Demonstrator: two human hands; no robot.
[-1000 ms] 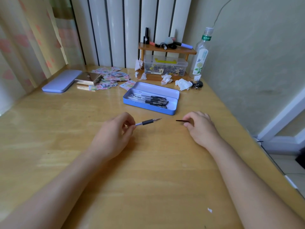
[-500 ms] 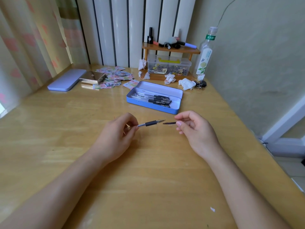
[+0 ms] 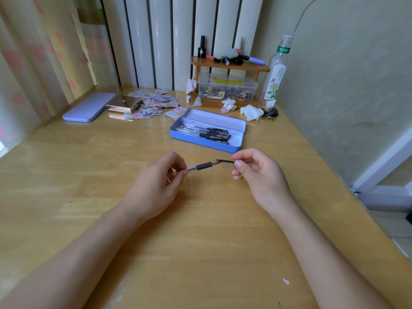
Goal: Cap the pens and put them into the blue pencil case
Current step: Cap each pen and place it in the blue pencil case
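Note:
My left hand pinches a clear pen with a black grip by its barrel, tip pointing right. My right hand holds a black pen cap between thumb and forefinger, and the cap's open end meets the pen tip. Both are held just above the wooden table. Behind them lies the open blue pencil case, with several capped black pens inside.
A closed lilac case, a metal box and scattered stickers lie at the back left. A small wooden shelf over a clear plastic box, crumpled tissues and a bottle stand at the back right by the wall.
My right hand has lifted the cap off the table and brought it left to the pen tip. My left hand has stayed nearly still with the pen.

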